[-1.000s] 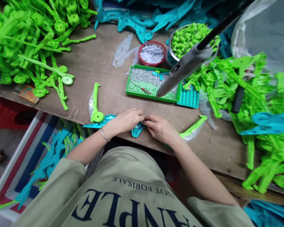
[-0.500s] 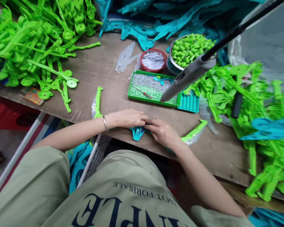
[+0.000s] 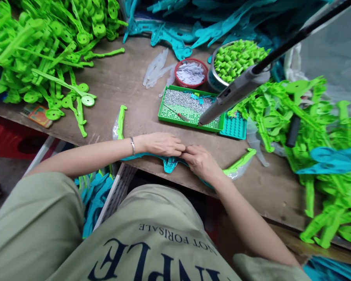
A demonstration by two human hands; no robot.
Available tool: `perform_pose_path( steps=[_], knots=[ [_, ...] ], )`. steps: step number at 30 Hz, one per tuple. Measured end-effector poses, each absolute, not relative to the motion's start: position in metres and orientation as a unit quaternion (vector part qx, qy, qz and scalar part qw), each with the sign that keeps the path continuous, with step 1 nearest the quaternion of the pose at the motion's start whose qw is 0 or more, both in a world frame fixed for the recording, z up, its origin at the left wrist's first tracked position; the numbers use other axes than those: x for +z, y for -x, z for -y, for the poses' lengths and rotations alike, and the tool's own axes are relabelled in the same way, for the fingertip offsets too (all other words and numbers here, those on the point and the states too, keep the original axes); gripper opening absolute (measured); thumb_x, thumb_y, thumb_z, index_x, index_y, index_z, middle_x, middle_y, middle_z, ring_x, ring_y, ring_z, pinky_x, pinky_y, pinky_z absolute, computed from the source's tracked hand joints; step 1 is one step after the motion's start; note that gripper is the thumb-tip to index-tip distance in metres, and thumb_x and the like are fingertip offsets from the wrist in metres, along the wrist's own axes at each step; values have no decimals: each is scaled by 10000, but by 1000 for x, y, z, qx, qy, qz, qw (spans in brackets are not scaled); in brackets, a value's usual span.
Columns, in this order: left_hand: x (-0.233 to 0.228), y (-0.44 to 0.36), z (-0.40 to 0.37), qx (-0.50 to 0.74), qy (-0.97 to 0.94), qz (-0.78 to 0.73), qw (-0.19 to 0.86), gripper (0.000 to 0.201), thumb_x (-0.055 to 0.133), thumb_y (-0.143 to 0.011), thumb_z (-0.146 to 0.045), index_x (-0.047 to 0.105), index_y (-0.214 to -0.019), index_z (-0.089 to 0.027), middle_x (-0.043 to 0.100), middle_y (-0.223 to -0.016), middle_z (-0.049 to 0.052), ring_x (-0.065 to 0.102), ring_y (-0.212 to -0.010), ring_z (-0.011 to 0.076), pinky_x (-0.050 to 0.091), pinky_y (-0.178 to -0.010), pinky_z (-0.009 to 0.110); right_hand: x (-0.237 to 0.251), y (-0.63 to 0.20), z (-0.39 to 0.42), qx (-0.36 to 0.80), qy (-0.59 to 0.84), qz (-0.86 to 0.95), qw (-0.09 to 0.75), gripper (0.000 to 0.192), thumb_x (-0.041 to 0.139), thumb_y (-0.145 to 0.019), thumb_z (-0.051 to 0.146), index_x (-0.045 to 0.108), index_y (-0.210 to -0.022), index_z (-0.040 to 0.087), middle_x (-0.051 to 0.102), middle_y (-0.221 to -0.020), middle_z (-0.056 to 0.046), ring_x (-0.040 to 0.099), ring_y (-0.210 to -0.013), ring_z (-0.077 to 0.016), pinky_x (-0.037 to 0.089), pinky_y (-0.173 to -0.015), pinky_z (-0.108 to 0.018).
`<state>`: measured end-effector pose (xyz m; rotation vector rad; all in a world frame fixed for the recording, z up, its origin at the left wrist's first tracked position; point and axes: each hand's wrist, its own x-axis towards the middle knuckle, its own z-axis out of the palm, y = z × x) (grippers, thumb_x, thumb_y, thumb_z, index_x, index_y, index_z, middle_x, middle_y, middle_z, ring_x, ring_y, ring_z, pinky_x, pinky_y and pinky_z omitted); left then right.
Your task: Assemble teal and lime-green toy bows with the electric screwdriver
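A blue bow-shaped plastic part (image 3: 170, 166) lies along the table's near edge, in front of my body. At its left end stands a green arm (image 3: 121, 121) with a clear plastic piece (image 3: 115, 129) along it. Its right end carries a matching green arm (image 3: 240, 160), also with a clear piece. My left hand (image 3: 164, 144) reaches over the part's middle, fingers bent and closed. My right hand (image 3: 201, 160) meets it there, thumb and fingers pinched. The fingertips nearly touch, and whatever is between them is hidden.
Beyond my hands sits a green tray (image 3: 175, 118) of small metal pieces with a screwdriver (image 3: 181, 116). A grey tool (image 3: 234, 95) hangs over it. Behind are a red basket (image 3: 205, 80) and a metal bowl (image 3: 213, 74). Green parts (image 3: 46, 50) heap at both sides.
My left forearm and wrist have shifted slightly, uncovering more of the blue part's left side. Both hands stay together at its middle.
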<state>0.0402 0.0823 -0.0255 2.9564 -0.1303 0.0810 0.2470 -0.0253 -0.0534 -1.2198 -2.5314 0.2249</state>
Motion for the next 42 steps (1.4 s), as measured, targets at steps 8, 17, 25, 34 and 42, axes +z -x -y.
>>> perform_pose_path(
  steps=[8,17,25,34,42],
  knots=[
    [-30,-40,-80,35,-983,-57,169,148,652,-982,-260,734,-906,-162,684,-871,56,616,-764,165,414,-665,302,-59,-250,24,45,422,885,189,313,447,-1021,102,700,-868,207,713,-811,-51,599,-758,-179,425,-747,-301],
    [-26,-31,-44,48,-993,-100,30,197,569,-1022,-235,747,-968,-170,710,-961,73,612,-895,213,443,-832,377,-60,-252,23,60,420,878,224,260,513,-1011,110,716,-886,212,771,-812,-37,681,-753,-166,459,-786,-313],
    [-47,-6,6,146,-966,-207,47,297,517,-1044,-275,650,-1280,-153,706,-1200,114,607,-1125,251,469,-1000,428,-57,-255,24,81,395,884,235,231,574,-944,107,764,-1015,217,812,-1064,-58,727,-879,-210,520,-857,-371],
    [-38,-11,14,91,-954,-264,112,424,576,-1012,-399,631,-1329,-124,644,-1311,171,555,-1258,317,440,-1073,494,-53,-253,26,130,426,877,182,311,571,-888,73,790,-1053,220,791,-1092,-89,710,-930,-235,547,-865,-404],
    [-36,-13,8,45,-978,-198,49,372,491,-1052,-389,683,-1262,-149,667,-1361,113,572,-1267,280,385,-1142,459,-30,-263,28,228,471,819,235,345,499,-891,80,706,-1138,202,797,-1074,-65,753,-935,-208,586,-861,-350]
  ],
)
